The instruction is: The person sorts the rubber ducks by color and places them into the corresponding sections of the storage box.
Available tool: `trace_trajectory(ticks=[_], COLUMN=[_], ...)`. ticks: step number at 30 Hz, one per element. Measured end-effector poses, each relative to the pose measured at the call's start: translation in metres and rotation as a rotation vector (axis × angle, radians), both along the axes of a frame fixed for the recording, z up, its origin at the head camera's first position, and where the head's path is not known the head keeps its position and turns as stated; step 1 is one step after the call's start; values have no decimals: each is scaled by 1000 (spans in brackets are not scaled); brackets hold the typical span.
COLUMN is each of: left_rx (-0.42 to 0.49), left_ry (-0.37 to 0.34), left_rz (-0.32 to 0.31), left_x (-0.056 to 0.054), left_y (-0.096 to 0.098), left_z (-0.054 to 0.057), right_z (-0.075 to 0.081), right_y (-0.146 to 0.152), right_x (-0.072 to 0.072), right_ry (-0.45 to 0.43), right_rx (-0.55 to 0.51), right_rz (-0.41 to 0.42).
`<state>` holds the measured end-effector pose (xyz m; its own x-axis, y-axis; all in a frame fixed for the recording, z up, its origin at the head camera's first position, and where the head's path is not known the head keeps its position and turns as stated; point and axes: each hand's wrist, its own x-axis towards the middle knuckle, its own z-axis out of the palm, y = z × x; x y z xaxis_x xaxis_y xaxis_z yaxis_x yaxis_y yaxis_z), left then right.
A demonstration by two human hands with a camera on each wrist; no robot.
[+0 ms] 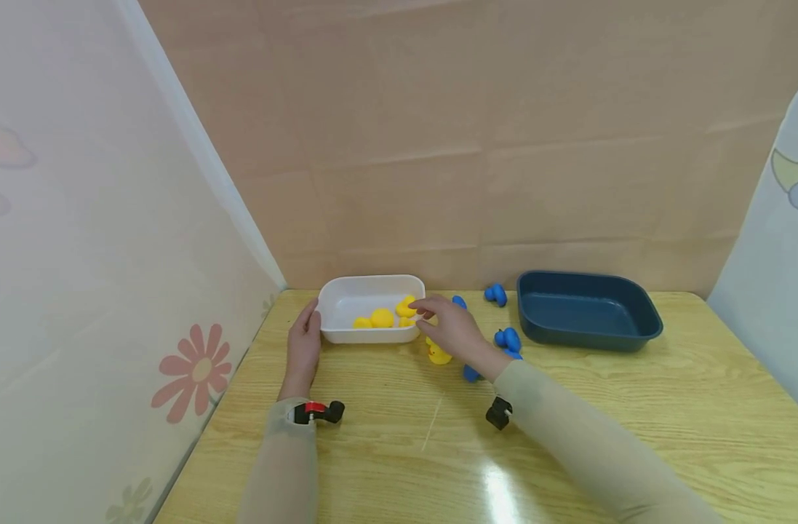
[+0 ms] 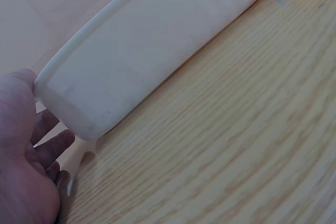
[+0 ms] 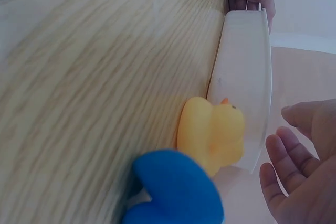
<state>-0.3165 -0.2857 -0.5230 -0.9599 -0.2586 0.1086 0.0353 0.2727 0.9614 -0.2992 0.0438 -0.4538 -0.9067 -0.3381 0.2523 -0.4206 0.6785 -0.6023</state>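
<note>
My left hand (image 1: 303, 346) holds the left end of a white plastic tub (image 1: 366, 335), its thumb at the rim and its fingers against the outer end wall. Inside the tub lie several yellow rubber ducks (image 1: 382, 318), gathered toward the right. Over the tub's right edge is my right hand (image 1: 452, 327), thumb and fingers parted with nothing between them in the right wrist view. Below it, outside the tub, sits a yellow rubber duck (image 3: 210, 135). A blue rubber duck (image 3: 176, 187) lies close beside that one.
Several blue ducks (image 1: 511, 339) are scattered on the wooden table (image 1: 372, 437) between the tub and a dark blue tub (image 1: 588, 338) at the right. Another blue duck (image 1: 496, 294) lies near the back wall. Printed cloth (image 1: 110, 255) borders the left side.
</note>
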Motion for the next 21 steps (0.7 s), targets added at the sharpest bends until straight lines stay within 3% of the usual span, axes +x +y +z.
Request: trace_trajectory(ticks=[15,21], left_rx=[3,0], left_ry=[-10,-12], left_rz=[-14,-14], left_x=[-1,1], left_y=[-1,1], left_z=[2,4], right_z=[0,-9], right_y=[27,30], right_x=[22,30], right_ry=[-24,-41], right_rx=[15,35], right_rz=[17,28])
